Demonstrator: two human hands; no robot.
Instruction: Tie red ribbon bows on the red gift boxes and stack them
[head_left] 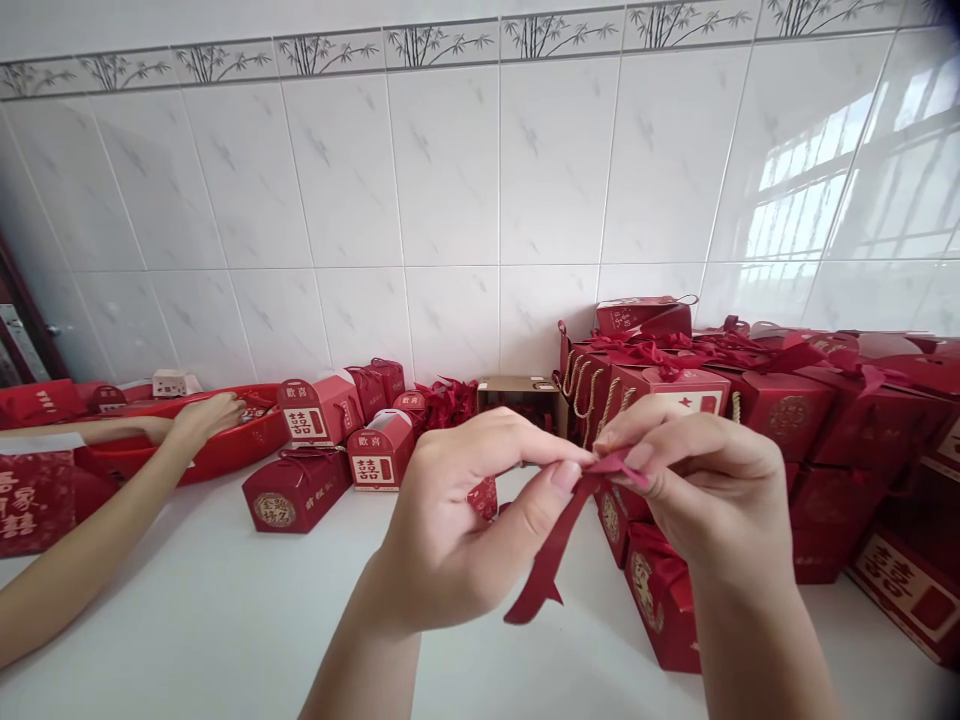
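Note:
A dark red ribbon [551, 560] is pinched between my two hands in the middle of the view, its tails hanging down over the white table. My left hand [480, 510] grips it between thumb and index finger. Close beside it, my right hand [712, 480] pinches the folded upper part of the same ribbon with thumb and fingertips. Whether a knot lies between the fingertips, I cannot tell. Behind my right hand stand red gift boxes [664, 610]. A small red patterned thing [484, 497] is partly hidden behind my left hand.
A large stack of red boxes with ribbons [847, 400] fills the right side. Left of centre sit several red boxes [300, 490] and a heap of red ribbons [446, 400]. Another person's arms [135, 500] reach into a red basin [232, 455]. A tiled wall [450, 170] closes the back.

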